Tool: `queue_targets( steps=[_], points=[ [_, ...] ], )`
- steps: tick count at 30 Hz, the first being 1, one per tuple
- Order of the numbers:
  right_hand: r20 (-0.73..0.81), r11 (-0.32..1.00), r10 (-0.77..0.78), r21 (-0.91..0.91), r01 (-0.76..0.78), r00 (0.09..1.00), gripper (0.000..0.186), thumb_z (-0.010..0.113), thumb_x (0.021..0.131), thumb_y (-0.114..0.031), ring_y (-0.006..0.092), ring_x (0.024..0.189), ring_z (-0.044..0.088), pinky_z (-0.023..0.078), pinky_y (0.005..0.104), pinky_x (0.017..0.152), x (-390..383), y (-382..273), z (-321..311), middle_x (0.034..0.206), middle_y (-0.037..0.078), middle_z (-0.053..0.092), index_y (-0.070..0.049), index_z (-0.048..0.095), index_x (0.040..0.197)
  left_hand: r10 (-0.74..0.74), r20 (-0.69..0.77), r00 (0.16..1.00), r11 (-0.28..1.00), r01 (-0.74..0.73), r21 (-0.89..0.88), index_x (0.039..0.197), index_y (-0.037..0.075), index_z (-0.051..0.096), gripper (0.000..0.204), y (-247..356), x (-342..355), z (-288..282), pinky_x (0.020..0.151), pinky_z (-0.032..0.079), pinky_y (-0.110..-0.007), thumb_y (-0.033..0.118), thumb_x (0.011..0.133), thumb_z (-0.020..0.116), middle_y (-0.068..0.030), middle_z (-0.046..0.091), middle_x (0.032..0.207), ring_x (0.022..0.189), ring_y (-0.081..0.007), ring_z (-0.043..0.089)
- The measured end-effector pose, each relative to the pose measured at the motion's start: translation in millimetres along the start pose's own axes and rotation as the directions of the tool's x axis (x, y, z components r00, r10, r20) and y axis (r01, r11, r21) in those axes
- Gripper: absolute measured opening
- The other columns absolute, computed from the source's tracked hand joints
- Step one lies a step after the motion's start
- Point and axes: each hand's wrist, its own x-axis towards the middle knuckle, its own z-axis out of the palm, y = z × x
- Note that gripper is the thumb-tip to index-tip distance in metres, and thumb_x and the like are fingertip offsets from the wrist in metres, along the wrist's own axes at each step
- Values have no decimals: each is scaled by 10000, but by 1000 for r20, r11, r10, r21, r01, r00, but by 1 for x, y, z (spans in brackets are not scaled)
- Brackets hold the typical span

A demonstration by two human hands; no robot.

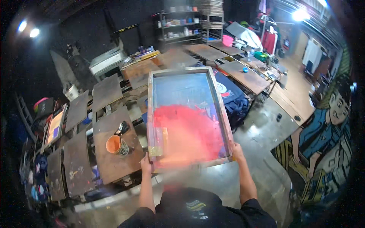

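Observation:
Held up in front of my chest is a screen printing frame (182, 91) with a wooden border. Its mesh is bluish at the far end and covered with red and pinkish-orange ink over the near part. My left hand (146, 164) grips the near left corner, fingers wrapped round the border and partly hidden. On the near right corner, my right hand (236, 150) is closed in the same way. The frame tilts slightly and its near edge is smeared by blur.
Left stands a brown board (110, 167) bearing an orange-lined bucket (113, 144) and a small black object. More boards (78, 163) line the left. Dark folded shirts (230, 95) lie beyond the frame's right side. Shelves (178, 24) stand at the back; a painted mural (323, 133) is at right.

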Motion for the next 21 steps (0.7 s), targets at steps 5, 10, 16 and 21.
queue_targets(
  steps=[5, 10, 16, 21],
  points=[
    [69, 1000, -26, 18, 25, 997, 748, 540, 917, -704, 105, 701, 495, 402, 297, 603, 46, -31, 26, 749, -3, 577, 27, 699, 914, -48, -111, 993, 999, 46, -16, 937, -64, 717, 469, -13, 1, -14, 687, 485, -293, 351, 1049, 530, -55, 684, 827, 728, -119, 583],
    [227, 994, 60, -104, -37, 972, 705, 548, 931, -645, 115, 643, 523, 426, 325, 555, 83, -48, 46, 669, 51, 581, 29, 619, 738, -77, -187, 979, 995, 87, 47, 906, -66, 729, 500, -10, 5, -17, 690, 493, -306, 365, 1051, 518, -65, 693, 823, 731, -125, 598],
    [213, 985, 71, -167, -36, 975, 798, 565, 892, -692, 130, 666, 505, 395, 336, 572, 115, -57, 73, 708, 51, 576, 98, 673, 858, -172, -249, 953, 984, 175, -9, 920, -68, 733, 522, -40, 25, -26, 683, 484, -313, 398, 1038, 531, -72, 697, 822, 723, -130, 595],
    [235, 981, 148, -156, -113, 961, 828, 571, 866, -744, 99, 610, 433, 298, 315, 505, 128, -64, 88, 673, -7, 498, 77, 675, 826, -178, -295, 939, 983, 182, -13, 815, -19, 711, 512, -33, 31, -17, 573, 399, -294, 406, 1037, 531, 1, 607, 699, 616, -101, 503]
  ],
)
